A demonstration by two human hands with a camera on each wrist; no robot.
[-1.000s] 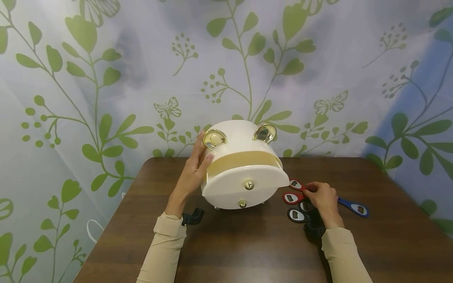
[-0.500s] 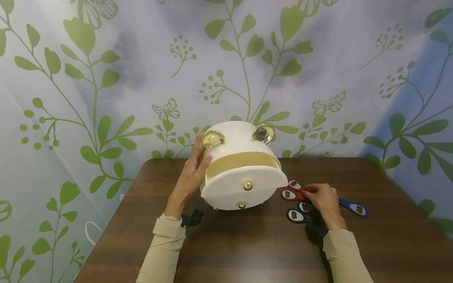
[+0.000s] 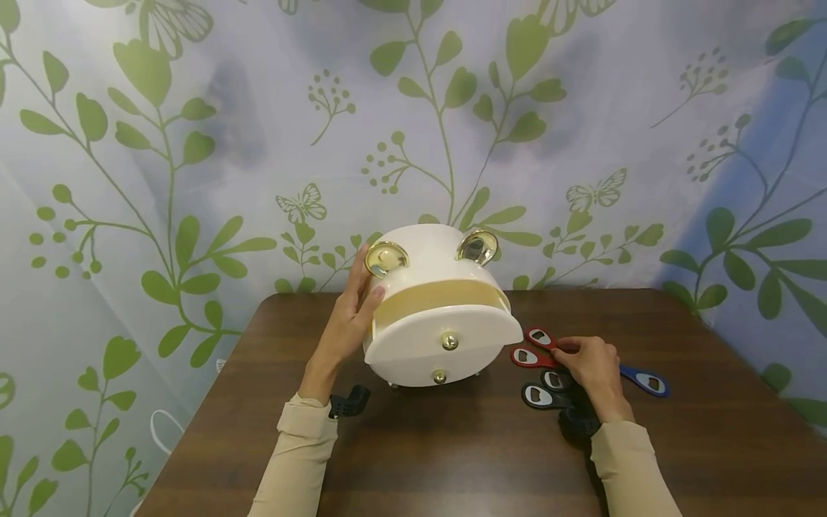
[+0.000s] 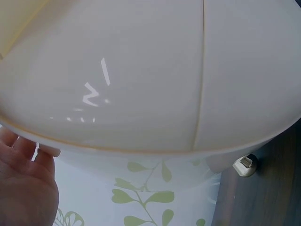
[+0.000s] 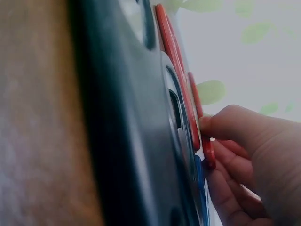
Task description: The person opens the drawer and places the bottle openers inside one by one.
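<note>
A white rounded drawer box (image 3: pixel 426 253) with gold ears and knobs stands on the table. Its upper drawer (image 3: pixel 446 329) is pulled out, and the part of its inside that shows is cream. My left hand (image 3: pixel 342 327) rests against the box's left side, fingers fairly straight and thumb near the drawer opening. At the right, my right hand (image 3: pixel 589 366) pinches a red bottle opener (image 5: pixel 208 153) between thumb and fingers. Another red bottle opener (image 3: pixel 526 357) lies beside it. Two black bottle openers (image 3: pixel 538 396) are nearer me, and a blue bottle opener (image 3: pixel 646 381) lies past the hand.
The brown wooden table (image 3: pixel 452 459) bears everything. A leaf-patterned curtain (image 3: pixel 336 136) hangs right behind it. Black wrist straps and camera mounts (image 3: pixel 350 402) are on both wrists. A white cable (image 3: pixel 158 429) loops beyond the table's left edge.
The view has shifted slightly. Both hands keep their places, the left at the drawer box and the right at the red bottle opener; the drawer stays out.
</note>
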